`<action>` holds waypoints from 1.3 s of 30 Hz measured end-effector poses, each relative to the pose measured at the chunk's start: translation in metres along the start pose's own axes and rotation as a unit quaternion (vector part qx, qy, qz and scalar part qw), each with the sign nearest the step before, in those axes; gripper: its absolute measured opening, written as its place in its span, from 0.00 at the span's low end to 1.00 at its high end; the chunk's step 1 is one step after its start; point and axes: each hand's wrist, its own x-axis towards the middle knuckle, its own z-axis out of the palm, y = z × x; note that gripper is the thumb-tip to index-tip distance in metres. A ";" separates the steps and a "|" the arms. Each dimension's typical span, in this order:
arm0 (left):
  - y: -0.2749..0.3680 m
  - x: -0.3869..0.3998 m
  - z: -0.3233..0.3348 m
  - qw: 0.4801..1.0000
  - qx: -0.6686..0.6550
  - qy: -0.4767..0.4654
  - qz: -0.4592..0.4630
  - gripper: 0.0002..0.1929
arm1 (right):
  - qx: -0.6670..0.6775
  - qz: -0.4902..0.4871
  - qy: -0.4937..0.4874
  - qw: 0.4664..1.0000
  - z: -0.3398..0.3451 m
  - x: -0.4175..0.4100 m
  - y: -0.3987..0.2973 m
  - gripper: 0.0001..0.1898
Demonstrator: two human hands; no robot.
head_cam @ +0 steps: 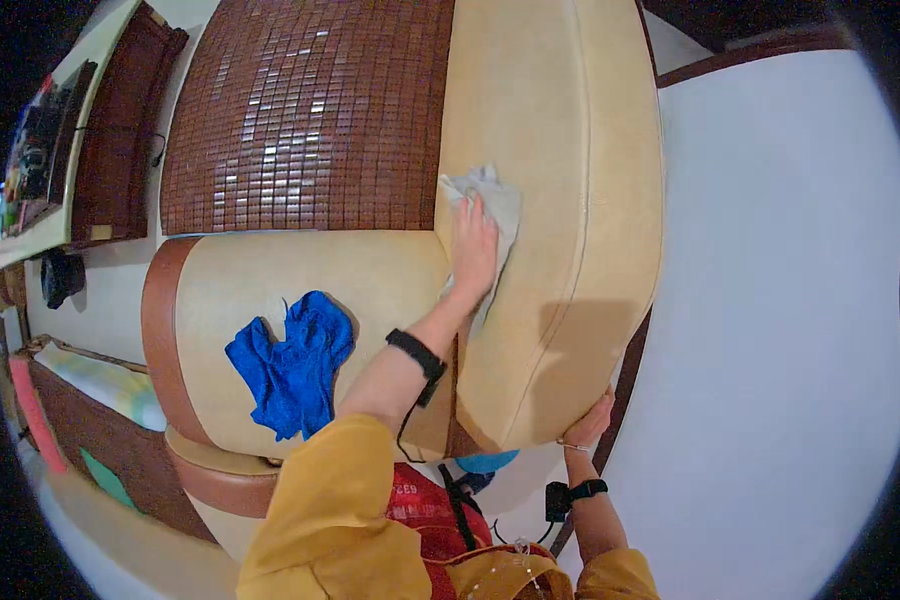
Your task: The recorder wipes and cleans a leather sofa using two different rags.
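My left hand (476,247) presses a light grey cloth (504,206) against the cream sofa backrest (525,97), by the inner seam beside the armrest. Parts of the cloth spread past the fingers. My right hand (592,424) lies against the outer lower corner of the backrest, near the white wall, with no item seen in it. A crumpled blue cloth (296,364) lies on the wide cream armrest (225,285), left of my left forearm. Both wrists wear black bands.
A brown tile seat mat (307,112) covers the sofa seat. The white wall (765,300) stands close on the right. At the left are a low table (120,135) bearing items, a black bag-like thing (63,277) on the floor and another brown-and-cream seat (225,476).
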 end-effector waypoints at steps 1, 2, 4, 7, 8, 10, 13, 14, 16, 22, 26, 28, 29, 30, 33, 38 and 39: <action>-0.002 0.008 0.000 1.000 0.004 0.006 -0.024 0.26 | -0.020 0.009 0.030 0.999 0.000 -0.001 0.004 0.26; -0.004 0.011 -0.002 0.999 0.009 0.012 -0.049 0.26 | -0.019 0.007 0.031 0.999 0.000 -0.002 0.007 0.26; 0.006 0.009 -0.002 0.999 0.002 0.021 -0.048 0.26 | -0.002 0.034 0.022 0.999 0.002 0.004 0.004 0.25; 0.033 -0.020 0.004 0.999 -0.005 0.034 -0.019 0.26 | 0.035 0.016 -0.022 0.999 -0.006 0.006 -0.010 0.24; 0.045 -0.034 0.005 0.999 -0.006 0.035 0.003 0.26 | 0.042 0.013 -0.021 0.999 -0.006 0.006 -0.006 0.24; 0.075 -0.054 0.005 0.999 0.008 0.037 0.011 0.26 | -0.021 -0.033 0.009 0.999 -0.006 0.006 0.014 0.23; 0.101 -0.068 0.005 0.998 0.024 0.046 0.038 0.26 | -0.022 -0.011 -0.029 0.999 -0.007 0.004 0.045 0.20; 0.108 -0.073 0.008 0.997 0.022 0.052 0.052 0.26 | -0.023 -0.004 -0.039 0.999 -0.008 0.007 0.055 0.20; 0.134 -0.087 0.006 0.997 0.055 0.037 0.033 0.26 | -0.063 -0.038 -0.016 0.997 -0.007 0.006 0.063 0.19; 0.155 -0.142 0.018 0.942 0.327 0.079 0.014 0.28 | 0.109 0.144 -0.207 0.962 -0.022 0.026 0.014 0.23; 0.170 -0.140 0.046 0.848 0.496 0.186 0.016 0.27 | 0.172 0.020 -0.368 0.914 -0.041 0.053 0.044 0.27; 0.168 -0.139 0.044 0.834 0.514 0.198 0.007 0.27 | 0.193 -0.025 -0.382 0.904 -0.056 0.076 0.051 0.28; 0.167 -0.142 0.042 0.828 0.519 0.211 0.001 0.26 | 0.204 -0.073 -0.384 0.897 -0.063 0.089 0.051 0.29; 0.166 -0.145 0.046 0.826 0.525 0.205 -0.010 0.26 | 0.202 -0.066 -0.396 0.893 -0.068 0.102 0.056 0.29; 0.170 -0.145 0.050 0.818 0.534 0.212 0.023 0.25 | 0.182 -0.155 -0.389 0.890 -0.079 0.148 0.046 0.29; 0.166 -0.149 0.056 0.819 0.533 0.212 0.015 0.24 | 0.172 -0.175 -0.487 0.838 -0.080 0.187 0.030 0.27; 0.167 -0.148 0.056 0.825 0.520 0.219 0.016 0.25 | 0.168 -0.172 -0.493 0.836 -0.076 0.189 0.031 0.27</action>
